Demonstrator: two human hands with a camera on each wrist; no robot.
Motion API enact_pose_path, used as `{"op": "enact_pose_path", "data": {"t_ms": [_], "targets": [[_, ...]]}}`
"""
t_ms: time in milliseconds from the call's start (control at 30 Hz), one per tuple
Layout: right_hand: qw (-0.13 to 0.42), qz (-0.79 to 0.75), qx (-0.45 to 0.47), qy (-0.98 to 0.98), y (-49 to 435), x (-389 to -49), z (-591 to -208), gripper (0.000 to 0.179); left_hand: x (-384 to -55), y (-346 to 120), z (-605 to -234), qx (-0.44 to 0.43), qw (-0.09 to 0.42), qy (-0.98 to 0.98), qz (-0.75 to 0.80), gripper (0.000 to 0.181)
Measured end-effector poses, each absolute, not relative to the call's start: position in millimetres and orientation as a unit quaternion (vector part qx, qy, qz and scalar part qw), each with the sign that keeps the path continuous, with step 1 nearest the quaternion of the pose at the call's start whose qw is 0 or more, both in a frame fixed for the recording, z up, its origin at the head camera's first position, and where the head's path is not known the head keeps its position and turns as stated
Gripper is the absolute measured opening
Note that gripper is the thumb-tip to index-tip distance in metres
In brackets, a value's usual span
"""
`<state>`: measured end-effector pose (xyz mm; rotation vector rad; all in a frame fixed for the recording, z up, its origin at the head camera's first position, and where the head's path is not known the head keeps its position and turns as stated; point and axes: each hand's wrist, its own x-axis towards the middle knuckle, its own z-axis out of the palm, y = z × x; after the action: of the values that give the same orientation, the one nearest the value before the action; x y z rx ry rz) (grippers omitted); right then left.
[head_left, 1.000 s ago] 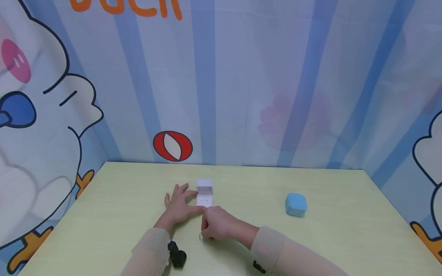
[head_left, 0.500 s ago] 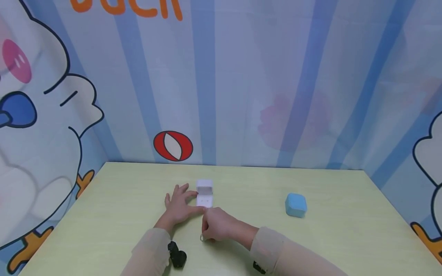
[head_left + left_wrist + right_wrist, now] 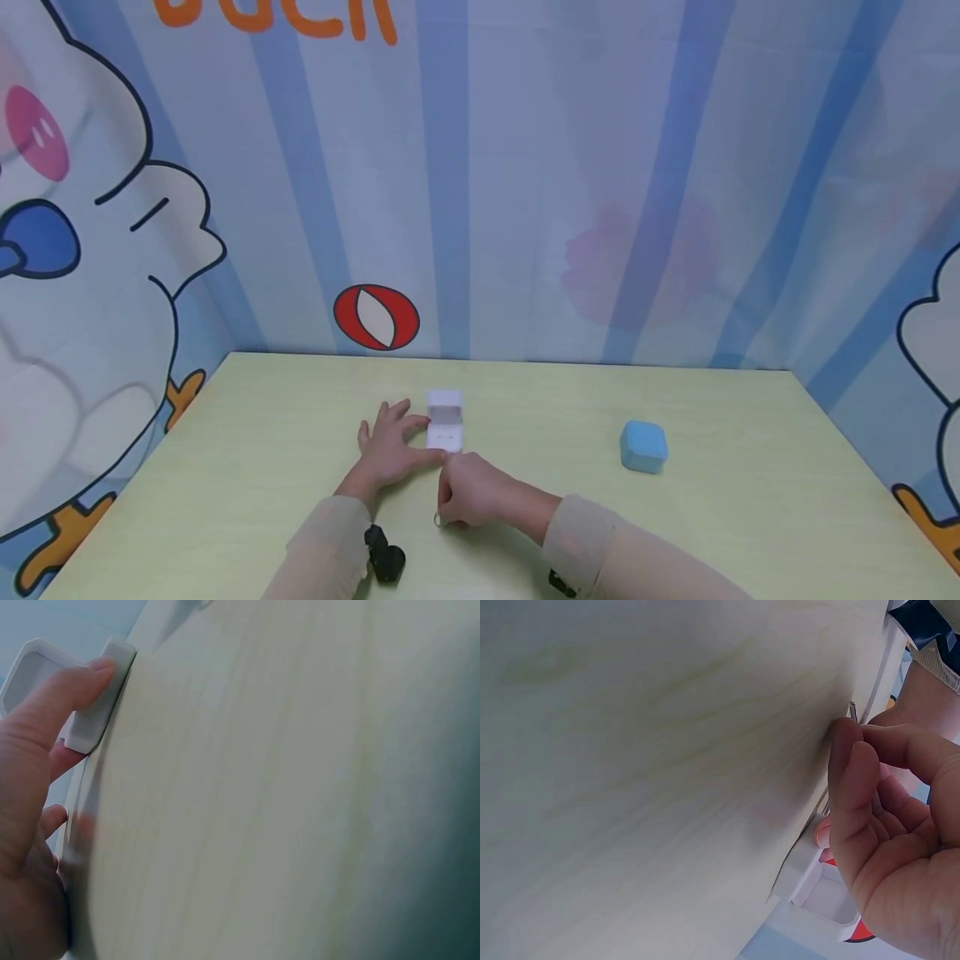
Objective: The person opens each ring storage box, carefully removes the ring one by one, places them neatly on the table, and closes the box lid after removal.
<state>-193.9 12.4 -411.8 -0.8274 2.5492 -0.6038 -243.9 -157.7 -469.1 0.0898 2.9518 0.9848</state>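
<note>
A small white ring box [image 3: 445, 437] stands on the table with its lid raised. My left hand [image 3: 392, 454] holds it from the left, thumb across the front and index finger at the side; the left wrist view shows the thumb pressed on the box base [image 3: 96, 720]. Just in front of the box, my right hand [image 3: 474, 492] pinches a thin metal ring [image 3: 437, 519] between thumb and index finger, low over the tabletop. In the right wrist view the ring [image 3: 853, 711] pokes out past the fingertips, partly hidden by them.
A light blue rounded block [image 3: 643, 446] sits to the right on the pale wooden table [image 3: 750, 500]. Printed cloth [image 3: 525, 183] walls the table's back and sides. A black wrist device [image 3: 387, 558] is at the left sleeve.
My right hand, with the ring, has shifted very slightly toward me. The left hand and the ring box stay where they were.
</note>
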Motion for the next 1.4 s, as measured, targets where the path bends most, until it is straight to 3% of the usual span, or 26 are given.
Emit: {"op": "enact_pose_path", "data": {"t_ms": [1400], "targets": [[0.186, -0.195, -0.301, 0.915, 10.4, -192.2, -414.4, 0.021, -242.4, -157.9, -469.1, 0.031, 0.002, 0.946, 0.324, 0.065]]}}
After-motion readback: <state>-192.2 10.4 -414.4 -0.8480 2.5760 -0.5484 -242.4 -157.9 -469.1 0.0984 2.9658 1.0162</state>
